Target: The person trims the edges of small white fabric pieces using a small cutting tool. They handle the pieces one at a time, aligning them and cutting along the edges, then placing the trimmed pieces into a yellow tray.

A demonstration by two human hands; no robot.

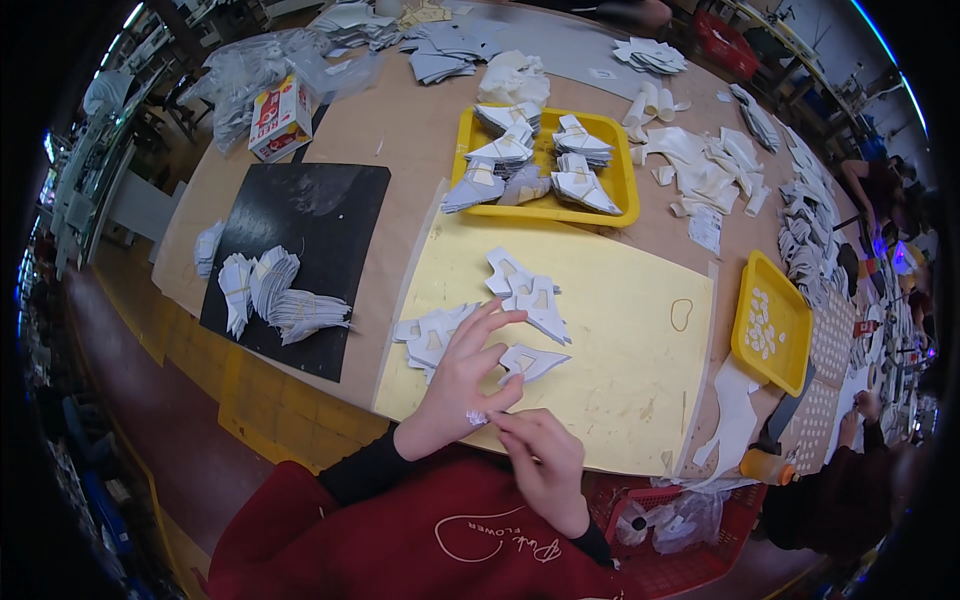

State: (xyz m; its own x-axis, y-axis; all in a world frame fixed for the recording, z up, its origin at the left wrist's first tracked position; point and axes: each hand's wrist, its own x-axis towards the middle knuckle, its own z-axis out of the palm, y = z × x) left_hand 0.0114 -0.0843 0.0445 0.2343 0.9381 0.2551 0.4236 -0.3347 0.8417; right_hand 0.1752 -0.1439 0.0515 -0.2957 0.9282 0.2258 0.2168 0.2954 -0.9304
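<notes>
My left hand [455, 385] is raised above the yellow sheet [620, 340], its fingers stretched out and apart, holding nothing. A small crinkled white patch [478, 417] lies on the back of it near the thumb. My right hand [548, 465] meets it there, thumb and forefinger pinched at the patch's edge; whatever is between those fingertips is too small to make out. Just beyond the left fingers lie white cut pieces with cut-out windows: one stack [527, 292] farther off, another stack [435, 335] to the left, and a smaller one [533, 362] partly behind the hand.
A yellow tray [630, 195] of banded pieces stands beyond the sheet. On the left, a black board [310, 200] carries banded bundles [270, 285]. Another yellow tray [745, 335] with small white pieces, an orange-capped bottle [765, 467] and a red basket [690, 575] are at right.
</notes>
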